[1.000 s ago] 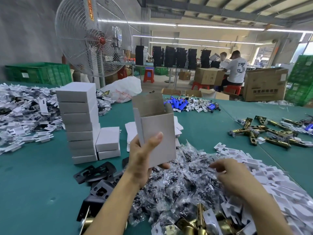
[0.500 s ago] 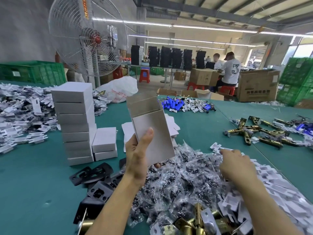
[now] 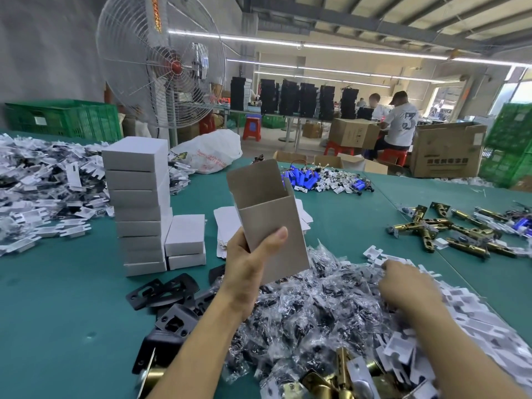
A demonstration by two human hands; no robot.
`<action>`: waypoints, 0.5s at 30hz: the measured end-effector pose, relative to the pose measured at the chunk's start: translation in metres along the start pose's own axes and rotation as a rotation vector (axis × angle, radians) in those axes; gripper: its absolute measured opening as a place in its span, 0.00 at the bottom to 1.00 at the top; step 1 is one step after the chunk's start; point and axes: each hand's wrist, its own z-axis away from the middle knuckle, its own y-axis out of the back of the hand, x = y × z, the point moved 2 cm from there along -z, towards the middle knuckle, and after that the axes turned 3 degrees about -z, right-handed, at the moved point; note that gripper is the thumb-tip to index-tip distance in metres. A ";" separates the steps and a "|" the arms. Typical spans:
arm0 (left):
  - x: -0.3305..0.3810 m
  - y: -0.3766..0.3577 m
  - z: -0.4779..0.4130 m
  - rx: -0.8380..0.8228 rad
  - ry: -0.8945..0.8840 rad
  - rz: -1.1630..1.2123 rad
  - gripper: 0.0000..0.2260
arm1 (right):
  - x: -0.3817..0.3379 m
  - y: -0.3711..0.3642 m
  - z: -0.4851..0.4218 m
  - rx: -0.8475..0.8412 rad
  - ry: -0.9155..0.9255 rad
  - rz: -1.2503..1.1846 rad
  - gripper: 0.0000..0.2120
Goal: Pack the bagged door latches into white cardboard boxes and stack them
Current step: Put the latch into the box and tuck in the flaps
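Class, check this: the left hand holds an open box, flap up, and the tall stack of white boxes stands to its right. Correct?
No. The head view shows the stack standing to the left of the box, not its right. The left hand does hold the box open, flap up.

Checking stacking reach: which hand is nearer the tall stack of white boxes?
Left. The left hand, gripping the open box, is just right of the stack; the right hand is farther right.
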 end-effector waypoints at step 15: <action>-0.003 -0.006 0.002 -0.066 -0.017 -0.111 0.07 | -0.014 0.034 0.024 0.479 0.214 -0.552 0.13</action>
